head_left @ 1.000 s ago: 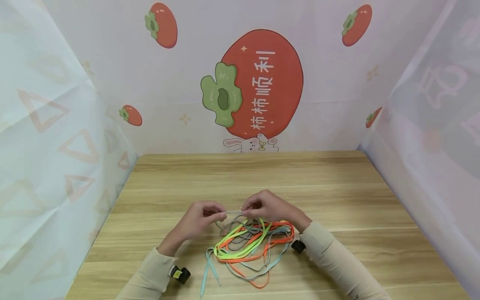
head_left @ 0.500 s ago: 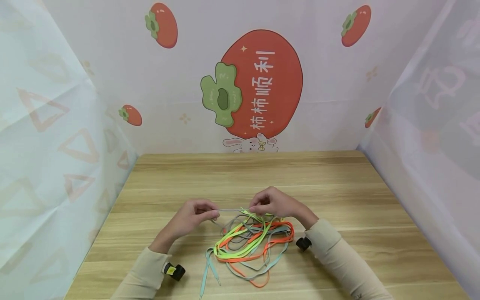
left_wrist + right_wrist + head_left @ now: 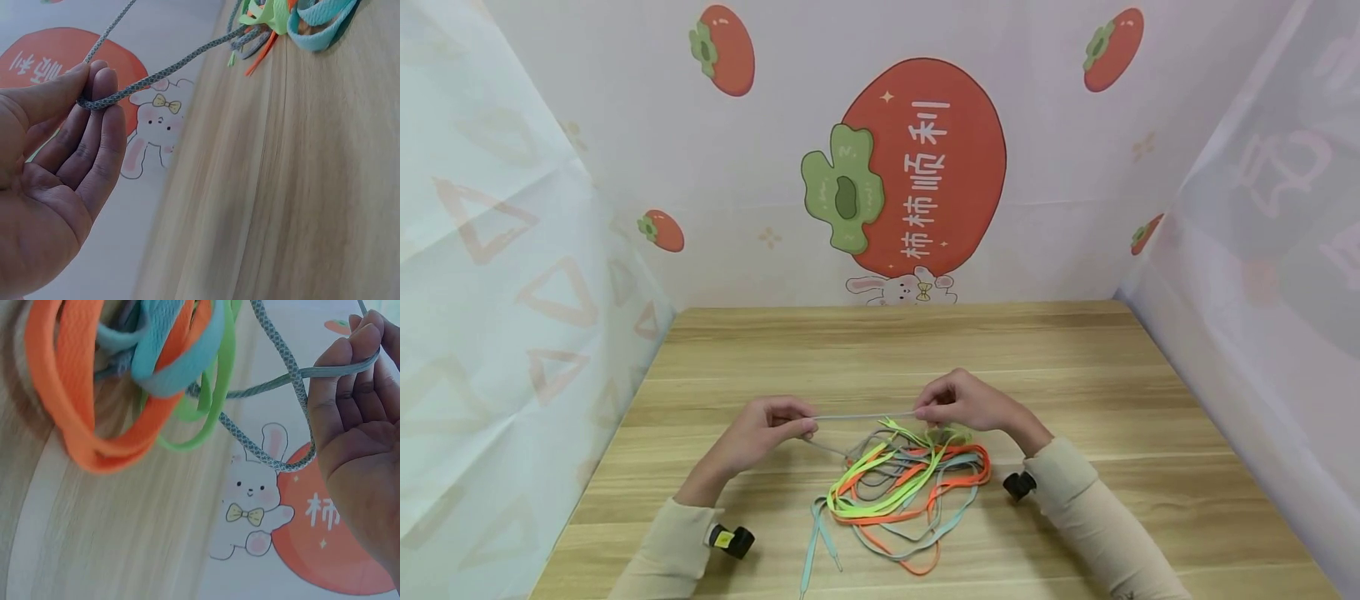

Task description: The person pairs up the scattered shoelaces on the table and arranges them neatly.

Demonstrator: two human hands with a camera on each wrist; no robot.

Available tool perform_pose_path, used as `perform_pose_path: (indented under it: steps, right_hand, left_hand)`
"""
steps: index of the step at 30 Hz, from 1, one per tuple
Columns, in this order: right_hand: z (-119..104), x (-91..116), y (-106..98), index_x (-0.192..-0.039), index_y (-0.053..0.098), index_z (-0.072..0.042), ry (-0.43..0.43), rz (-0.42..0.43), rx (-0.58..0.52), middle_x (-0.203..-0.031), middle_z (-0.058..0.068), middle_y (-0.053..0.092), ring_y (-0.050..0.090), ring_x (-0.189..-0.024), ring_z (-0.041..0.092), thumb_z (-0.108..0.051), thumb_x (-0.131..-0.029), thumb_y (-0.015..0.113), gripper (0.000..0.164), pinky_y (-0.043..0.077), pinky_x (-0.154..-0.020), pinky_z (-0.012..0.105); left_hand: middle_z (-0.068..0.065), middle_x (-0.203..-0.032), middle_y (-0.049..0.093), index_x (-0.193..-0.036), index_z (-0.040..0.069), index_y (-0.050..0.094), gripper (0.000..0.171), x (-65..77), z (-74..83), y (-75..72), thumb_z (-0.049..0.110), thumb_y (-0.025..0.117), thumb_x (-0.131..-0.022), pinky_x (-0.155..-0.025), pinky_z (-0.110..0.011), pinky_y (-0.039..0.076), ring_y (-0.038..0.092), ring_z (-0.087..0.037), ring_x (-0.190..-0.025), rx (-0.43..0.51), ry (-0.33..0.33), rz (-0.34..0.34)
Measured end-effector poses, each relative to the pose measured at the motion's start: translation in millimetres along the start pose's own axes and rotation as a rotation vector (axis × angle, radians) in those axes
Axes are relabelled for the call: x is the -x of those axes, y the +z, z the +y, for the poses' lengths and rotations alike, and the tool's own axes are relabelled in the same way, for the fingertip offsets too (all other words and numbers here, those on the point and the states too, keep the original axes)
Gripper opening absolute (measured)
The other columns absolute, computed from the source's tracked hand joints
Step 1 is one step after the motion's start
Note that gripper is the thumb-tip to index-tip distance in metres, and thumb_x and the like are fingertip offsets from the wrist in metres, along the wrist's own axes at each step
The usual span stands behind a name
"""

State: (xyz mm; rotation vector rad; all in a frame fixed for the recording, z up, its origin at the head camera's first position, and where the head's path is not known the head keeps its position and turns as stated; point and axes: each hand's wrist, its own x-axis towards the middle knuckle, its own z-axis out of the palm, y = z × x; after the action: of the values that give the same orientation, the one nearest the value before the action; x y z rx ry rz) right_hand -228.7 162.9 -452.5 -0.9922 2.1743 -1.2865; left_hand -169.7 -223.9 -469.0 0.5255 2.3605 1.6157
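Observation:
A grey round shoelace (image 3: 865, 416) runs taut between both hands above the table. My left hand (image 3: 760, 432) pinches it between thumb and fingers; in the left wrist view, the patterned shoelace (image 3: 169, 76) bends round the fingertips and leads back to the pile. At the other end my right hand (image 3: 970, 403) also pinches it, and in the right wrist view the grey shoelace (image 3: 337, 370) crosses those fingers. Below the hands lies a tangle of flat laces: a neon yellow lace (image 3: 880, 510), an orange lace (image 3: 953, 482) and a light blue lace (image 3: 809, 554).
The wooden table (image 3: 737, 350) has a back edge against a printed cloth wall (image 3: 1045, 242). Cloth also hangs along both sides. A black wrist camera (image 3: 733, 541) sits under the left sleeve, another black camera (image 3: 1018, 485) under the right.
My hands have moved apart, left hand leftward and right hand rightward and slightly up. The stretch of grey shoelace between them has lengthened. Most of the lace pile stays in place.

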Motion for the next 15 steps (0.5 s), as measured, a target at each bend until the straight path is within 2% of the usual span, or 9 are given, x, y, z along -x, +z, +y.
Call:
perform_pose_path:
  steps: [7, 12, 15]
  right_hand:
    - [4.0, 8.3, -8.7, -0.103, 0.08, -0.012, 0.008, 0.03, 0.001, -0.083, 0.014, 0.072, 0.063, -0.071, 0.033, -0.018, -0.105, 0.068, 0.013, 0.063, -0.07, 0.039]
    - [9.1, 13.9, -13.6, -0.101, 0.08, -0.014, 0.021, 0.042, -0.009, -0.08, 0.017, 0.07, 0.061, -0.069, 0.03, -0.019, -0.105, 0.069, 0.013, 0.062, -0.069, 0.034]
    - [12.4, 17.7, -16.1, -0.101, 0.08, -0.012, 0.026, 0.046, -0.013, -0.078, 0.018, 0.068, 0.057, -0.066, 0.025, -0.019, -0.105, 0.069, 0.014, 0.057, -0.066, 0.031]
  left_hand:
    - [-0.028, -0.105, 0.075, -0.117, -0.001, 0.074, 0.03, 8.1, -2.9, -15.1, 0.025, 0.073, -0.102, -0.089, -0.027, 0.062, 0.077, -0.018, -0.091, 0.015, -0.016, 0.029]
    - [-0.034, -0.106, 0.073, -0.119, -0.005, 0.073, 0.031, 13.2, -7.8, -26.0, 0.022, 0.071, -0.103, -0.089, -0.027, 0.062, 0.078, -0.019, -0.092, 0.022, -0.009, 0.019]
    - [-0.034, -0.106, 0.073, -0.119, -0.007, 0.072, 0.032, 15.3, -10.6, -31.3, 0.021, 0.071, -0.103, -0.089, -0.027, 0.063, 0.078, -0.019, -0.092, 0.021, -0.014, 0.009]
